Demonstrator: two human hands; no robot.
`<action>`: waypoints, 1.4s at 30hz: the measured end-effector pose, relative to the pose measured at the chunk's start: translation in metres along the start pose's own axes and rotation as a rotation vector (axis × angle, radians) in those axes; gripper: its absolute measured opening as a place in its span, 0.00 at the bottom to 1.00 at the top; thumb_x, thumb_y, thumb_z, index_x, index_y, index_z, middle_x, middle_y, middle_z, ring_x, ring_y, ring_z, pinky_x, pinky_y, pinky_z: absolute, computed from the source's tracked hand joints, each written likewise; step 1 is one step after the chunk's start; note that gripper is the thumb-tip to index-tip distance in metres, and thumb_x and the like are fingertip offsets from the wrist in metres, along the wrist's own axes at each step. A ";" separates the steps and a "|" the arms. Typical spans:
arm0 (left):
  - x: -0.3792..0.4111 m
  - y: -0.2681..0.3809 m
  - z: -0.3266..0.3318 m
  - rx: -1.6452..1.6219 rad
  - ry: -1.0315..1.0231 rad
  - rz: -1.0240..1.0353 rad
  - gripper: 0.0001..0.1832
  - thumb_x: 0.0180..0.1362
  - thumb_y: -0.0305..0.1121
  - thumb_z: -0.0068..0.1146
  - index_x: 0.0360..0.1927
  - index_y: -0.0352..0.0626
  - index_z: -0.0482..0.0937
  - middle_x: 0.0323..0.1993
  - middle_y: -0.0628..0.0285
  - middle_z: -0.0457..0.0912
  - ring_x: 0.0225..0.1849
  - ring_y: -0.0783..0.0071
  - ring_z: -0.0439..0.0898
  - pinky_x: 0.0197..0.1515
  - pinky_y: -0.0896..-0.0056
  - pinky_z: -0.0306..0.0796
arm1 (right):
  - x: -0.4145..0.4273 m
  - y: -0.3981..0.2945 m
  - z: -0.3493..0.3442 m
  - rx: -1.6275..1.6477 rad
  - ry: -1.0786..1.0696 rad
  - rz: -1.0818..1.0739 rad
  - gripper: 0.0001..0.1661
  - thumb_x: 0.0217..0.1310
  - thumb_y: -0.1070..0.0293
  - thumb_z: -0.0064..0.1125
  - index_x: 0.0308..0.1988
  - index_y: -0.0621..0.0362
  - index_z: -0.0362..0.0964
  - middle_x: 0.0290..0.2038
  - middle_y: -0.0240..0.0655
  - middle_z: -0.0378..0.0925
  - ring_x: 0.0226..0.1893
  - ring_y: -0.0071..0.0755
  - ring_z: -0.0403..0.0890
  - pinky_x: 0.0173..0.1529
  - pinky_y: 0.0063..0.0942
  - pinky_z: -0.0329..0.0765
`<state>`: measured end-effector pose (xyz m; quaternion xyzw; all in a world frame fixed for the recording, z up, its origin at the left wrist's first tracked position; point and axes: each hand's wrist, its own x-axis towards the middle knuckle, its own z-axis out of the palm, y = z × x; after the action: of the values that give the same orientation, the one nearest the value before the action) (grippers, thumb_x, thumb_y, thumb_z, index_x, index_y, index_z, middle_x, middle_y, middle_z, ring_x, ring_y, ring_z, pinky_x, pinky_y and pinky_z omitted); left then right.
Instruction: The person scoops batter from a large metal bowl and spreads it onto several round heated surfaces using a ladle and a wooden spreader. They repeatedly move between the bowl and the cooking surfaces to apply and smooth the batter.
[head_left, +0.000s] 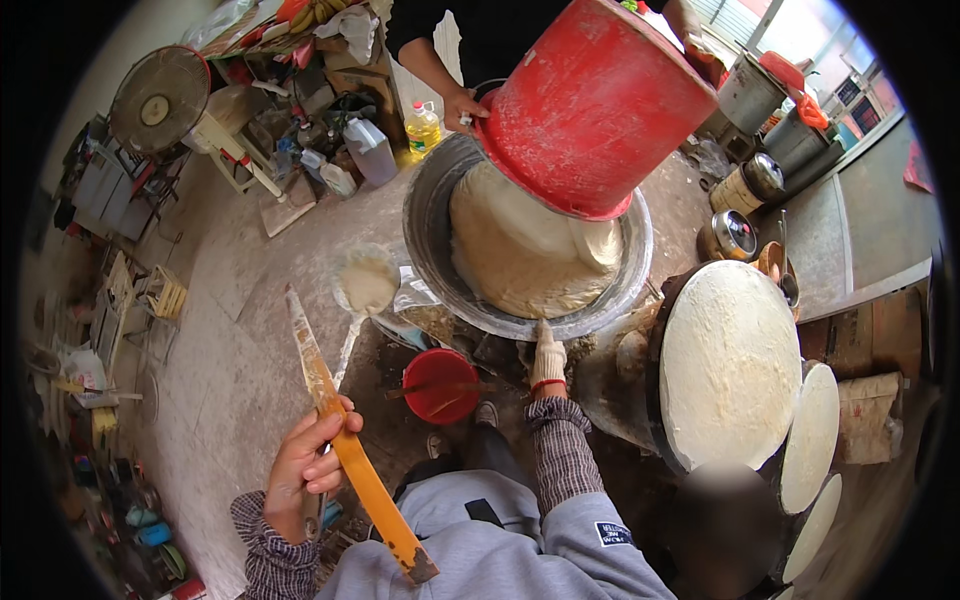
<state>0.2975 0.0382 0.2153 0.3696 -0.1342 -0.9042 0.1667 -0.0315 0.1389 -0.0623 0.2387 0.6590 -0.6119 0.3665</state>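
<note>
My left hand (311, 457) grips a long orange-yellow flat scraper (360, 469), its narrow end smeared with batter. The same hand also holds the handle of a ladle (367, 279), whose bowl is full of pale batter. In a white knitted glove, my right hand (550, 362) touches the near rim of a large metal basin (637, 262). Thick pale batter (525, 262) lies in the basin. Above it another person tips a big red bucket (600, 105), batter coming from its mouth. That person's hand (461, 109) is on the bucket's rim.
A round griddle (731, 367) coated with pale batter stands at right, with further coated discs (810, 439) behind. A small red bucket (440, 386) is by my feet. An oil bottle (422, 129), a plastic jug (370, 152) and a fan (160, 101) are at upper left.
</note>
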 end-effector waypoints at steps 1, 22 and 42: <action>0.001 -0.001 0.001 0.001 -0.007 -0.005 0.12 0.70 0.29 0.39 0.55 0.38 0.65 0.42 0.55 0.76 0.08 0.88 0.58 0.05 0.86 0.57 | 0.001 0.001 0.000 0.030 -0.003 -0.012 0.25 0.56 0.45 0.61 0.34 0.59 0.74 0.28 0.37 0.77 0.22 0.37 0.79 0.21 0.30 0.74; 0.047 -0.002 -0.027 0.203 -0.188 -0.345 0.10 0.69 0.31 0.43 0.51 0.42 0.69 0.43 0.61 0.77 0.09 0.90 0.57 0.07 0.87 0.55 | -0.260 0.026 -0.103 -0.265 -0.564 -0.390 0.18 0.69 0.56 0.49 0.49 0.55 0.75 0.42 0.30 0.81 0.34 0.23 0.81 0.39 0.23 0.78; 0.012 -0.143 0.054 0.016 -0.070 -0.224 0.09 0.70 0.31 0.42 0.47 0.37 0.69 0.37 0.61 0.78 0.10 0.93 0.59 0.08 0.92 0.56 | -0.245 -0.135 -0.447 -0.136 0.303 -0.649 0.19 0.67 0.67 0.51 0.56 0.58 0.68 0.42 0.33 0.79 0.31 0.19 0.78 0.35 0.19 0.75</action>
<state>0.2221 0.1692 0.1922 0.3519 -0.1050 -0.9284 0.0567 -0.0690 0.5919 0.2047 0.0799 0.7863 -0.6090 0.0664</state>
